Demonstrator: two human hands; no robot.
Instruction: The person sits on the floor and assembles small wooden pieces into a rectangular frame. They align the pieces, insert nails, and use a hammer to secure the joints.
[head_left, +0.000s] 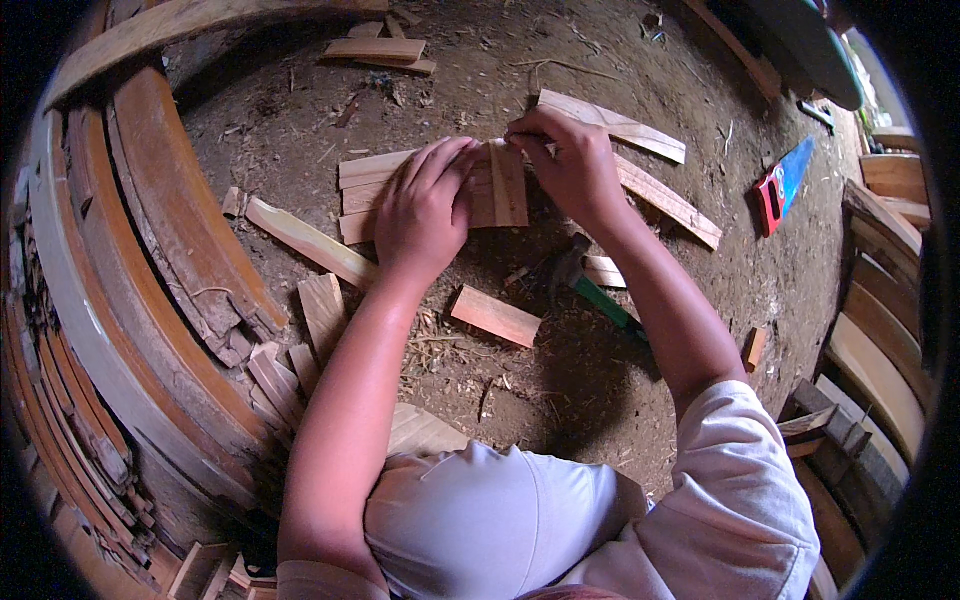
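Observation:
In front of me on the ground lies a small panel (361, 198) of thin wooden slats laid side by side. A short wooden crosspiece (508, 185) lies across its right end. My left hand (428, 205) rests on top of the slats, palm down, with its fingers stretched out. My right hand (575, 170) is at the panel's far right corner, thumb and fingertips pinched together; whatever is between them is too small to make out. A hammer (608, 304) with a green handle lies below my right forearm, partly hidden by it.
Loose slats (612, 127) lie right of the panel, and a short wood block (496, 316) lies nearer me. A handsaw (771, 200) with a red handle and blue blade is at the right. Long boards (185, 200) are stacked at the left; more timber (880, 355) lines the right edge.

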